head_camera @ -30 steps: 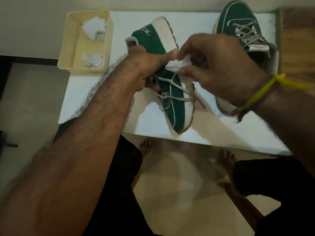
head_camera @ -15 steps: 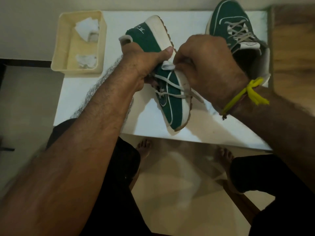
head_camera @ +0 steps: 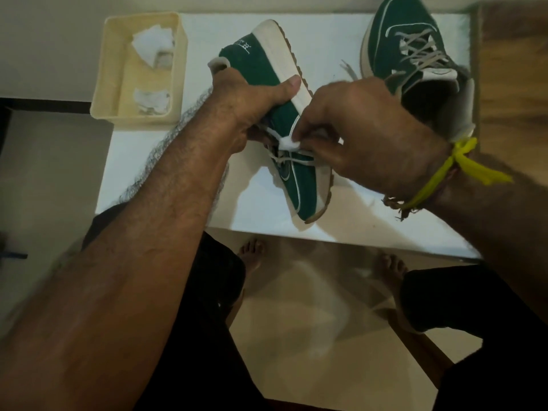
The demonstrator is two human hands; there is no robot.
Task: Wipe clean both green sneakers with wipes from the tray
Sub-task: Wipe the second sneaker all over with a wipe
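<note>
Near the table's [head_camera: 341, 31] front edge, left hand [head_camera: 252, 102] grips a tilted green sneaker [head_camera: 267, 72]; right hand [head_camera: 364, 134] pinches a wipe [head_camera: 289, 143] against its laces.

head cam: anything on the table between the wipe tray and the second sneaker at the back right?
Yes. Head view: the sneaker gripped by the left hand lies between tray and second sneaker.
</note>
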